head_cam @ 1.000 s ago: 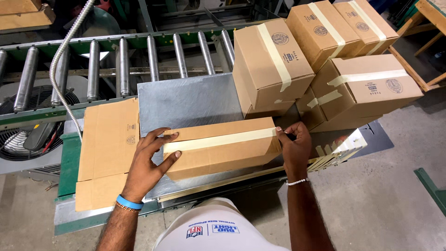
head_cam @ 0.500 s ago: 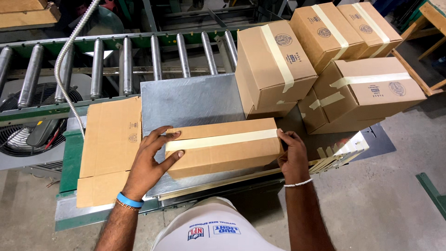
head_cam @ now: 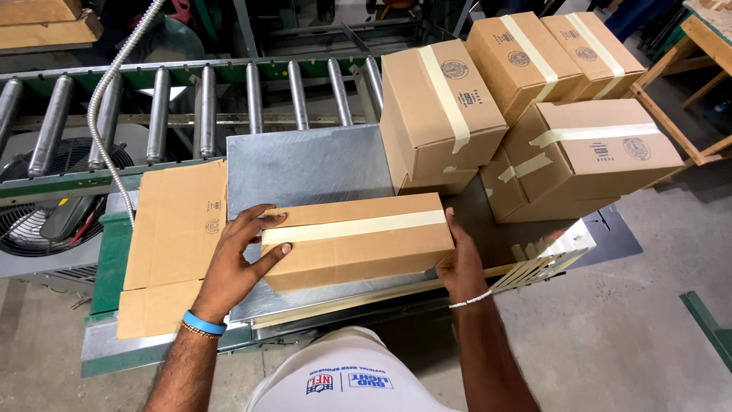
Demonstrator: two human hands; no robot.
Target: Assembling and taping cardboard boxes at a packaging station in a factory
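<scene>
Your left hand [head_cam: 232,263] and right hand [head_cam: 460,267] bracket 1 sealed cardboard box [head_cam: 357,238] by its 2 short ends. The left grip is clamped on the left end, thumb over the top edge by the tape and fingers spread across the top and front face. The right grip presses flat against the right end, fingers hidden behind the box, so it is closed on the box as well. Holding it end to end probably gives you control of the long shape without touching the paper tape strip [head_cam: 354,227] that runs down the middle of the lid.

The box lies flat on the grey metal tabletop [head_cam: 305,164], near its front edge, close to your body. Just beside your left hand lies a flattened cardboard sheet [head_cam: 177,229], partly overhanging the green frame [head_cam: 113,263].

Behind the plate runs a roller conveyor [head_cam: 206,99], with a flexible metal conduit [head_cam: 114,91] draped across it. To the right, touching one another, 4 more taped boxes [head_cam: 526,99] crowd together at tilted angles, apparently pushed aside to keep the working area free. A thin slatted wooden piece [head_cam: 545,255] sticks out under the plate by your right wrist.
</scene>
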